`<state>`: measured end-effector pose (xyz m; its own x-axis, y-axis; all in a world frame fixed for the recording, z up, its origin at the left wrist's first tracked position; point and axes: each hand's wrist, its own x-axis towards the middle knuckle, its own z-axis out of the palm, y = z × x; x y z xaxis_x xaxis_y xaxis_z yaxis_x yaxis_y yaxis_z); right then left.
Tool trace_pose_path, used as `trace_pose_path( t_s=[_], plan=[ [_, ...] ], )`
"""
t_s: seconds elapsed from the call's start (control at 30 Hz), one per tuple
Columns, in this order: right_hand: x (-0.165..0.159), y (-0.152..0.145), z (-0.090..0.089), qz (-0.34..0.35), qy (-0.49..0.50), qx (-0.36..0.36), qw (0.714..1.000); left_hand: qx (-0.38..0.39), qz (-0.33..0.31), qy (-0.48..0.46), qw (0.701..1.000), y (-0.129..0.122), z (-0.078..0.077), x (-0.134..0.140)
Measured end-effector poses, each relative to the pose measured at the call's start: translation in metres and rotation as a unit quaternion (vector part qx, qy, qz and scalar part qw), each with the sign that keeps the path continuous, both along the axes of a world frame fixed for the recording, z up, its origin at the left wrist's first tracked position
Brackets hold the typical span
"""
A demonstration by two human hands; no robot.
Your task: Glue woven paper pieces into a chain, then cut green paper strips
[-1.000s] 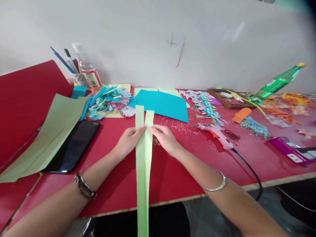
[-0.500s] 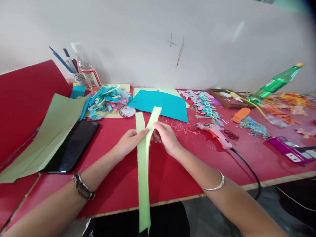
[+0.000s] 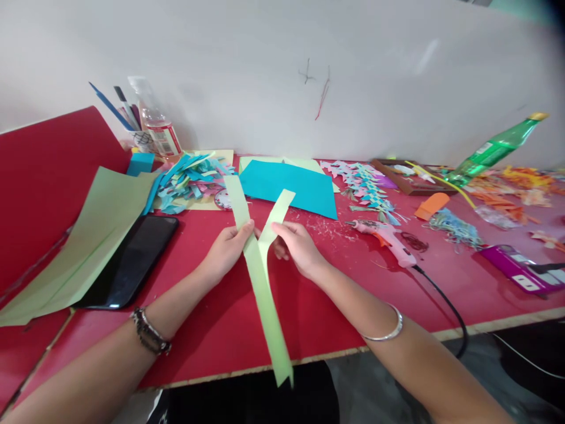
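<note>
A long pale green paper strip (image 3: 268,318) hangs from both hands, parted at the top into two arms like a Y and still joined below. My left hand (image 3: 227,247) pinches the left arm between thumb and fingers. The right arm of the strip is pinched by my right hand (image 3: 300,246), a short way below its top end. Where the strip's lower end hangs past the table's front edge, it looks doubled. Behind the hands lies a blue sheet of paper (image 3: 291,182).
A black phone (image 3: 132,265) lies partly under a green sheet (image 3: 79,241) at left. Cut paper strips (image 3: 189,179) are heaped behind. On the right are a pink glue gun (image 3: 388,241) with a cord, a purple power box (image 3: 521,268) and a leaning green bottle (image 3: 494,153).
My left hand has moved slightly left, spreading the two arms of the strip farther apart. The split reaches lower, and the strip's bottom end has swung right and up.
</note>
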<state>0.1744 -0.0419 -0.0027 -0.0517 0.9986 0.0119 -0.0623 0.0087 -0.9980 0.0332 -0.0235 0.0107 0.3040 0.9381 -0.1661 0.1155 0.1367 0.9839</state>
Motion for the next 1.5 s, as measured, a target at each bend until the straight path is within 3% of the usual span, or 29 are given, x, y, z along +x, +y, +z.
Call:
trace_pose_path(
  t_s=[0.2,0.37,0.53,0.73,0.9,0.97,1.23,1.4,1.5],
  plan=[
    [0.0021,0.0011,0.0029,-0.041,0.006,0.026,0.999,0.026,-0.12,0.035,0.992,-0.002,0.0034,-0.0004],
    [0.0001,-0.0026,0.0068,0.043,-0.051,-0.005,0.998,0.058,-0.079,0.044,0.994,0.0005,0.0011,-0.0007],
    [-0.0002,-0.0031,0.0056,-0.002,-0.02,-0.026,0.999,0.05,0.016,0.014,0.999,0.0035,-0.0007,-0.0031],
    [0.0042,0.0018,0.0034,0.004,0.039,0.019,0.999,0.026,-0.084,0.042,0.995,0.0006,0.0022,-0.0012],
    [0.0016,-0.0006,0.0066,0.057,-0.032,0.01,0.998,0.073,-0.06,0.065,0.993,0.0002,0.0016,-0.0005],
    [0.0001,-0.0023,0.0073,0.07,-0.053,0.003,0.996,0.059,-0.051,0.056,0.995,-0.0005,0.0021,-0.0007],
    [-0.0004,-0.0013,0.0044,0.02,-0.015,0.008,1.0,-0.024,-0.035,0.008,0.999,-0.0038,0.0043,0.0003],
    [0.0006,0.0002,0.0019,-0.014,-0.001,0.02,1.0,0.003,0.038,-0.002,0.999,-0.0009,0.0025,-0.0001],
    [0.0026,0.0011,0.0021,-0.029,0.013,0.033,0.999,-0.009,-0.013,0.009,1.0,-0.0017,0.0039,0.0002]
  ],
)
